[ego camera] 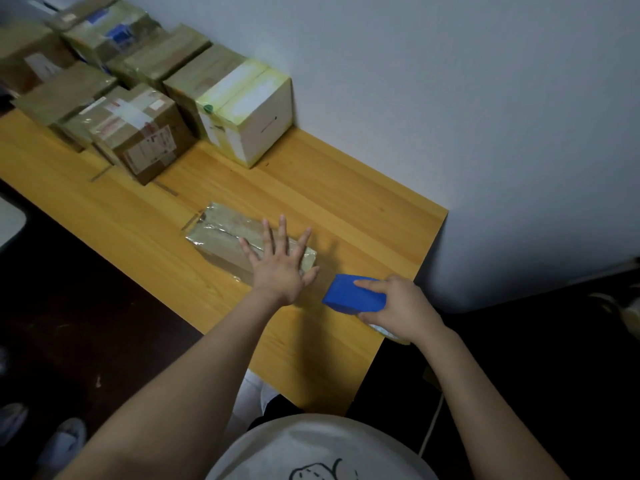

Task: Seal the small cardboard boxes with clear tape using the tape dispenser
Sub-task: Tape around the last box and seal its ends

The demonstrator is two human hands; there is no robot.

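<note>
Nearest the camera is a white shirt with a dark line drawing on it, and both bare forearms reach out from it over the worktop, a smooth, honey-coloured wooden slab with a squared near corner.

The right grip is curled around the blue tape dispenser, a blocky, matte piece. The forefinger lies along its top and the thumb is tucked below. The dispenser sits near the worktop's right edge. I can't tell whether it rests on the wood or hangs just above it.

Just left of the dispenser and a little farther out, the left grip is spread wide and holds nothing. Its fingers are straight and fanned, with the palm down over the near end of the small cardboard box. That box is flat and oblong, dull brown under glossy, crinkled clear tape, and lies aslant on the wood. It lies just beside the dispenser, with a narrow strip of worktop between them.

Farther back on the left stands a taped brown carton with printed labels. Beside it, against the wall, is a white cube-shaped box with yellowed tape. More taped brown cartons crowd behind them.
</note>
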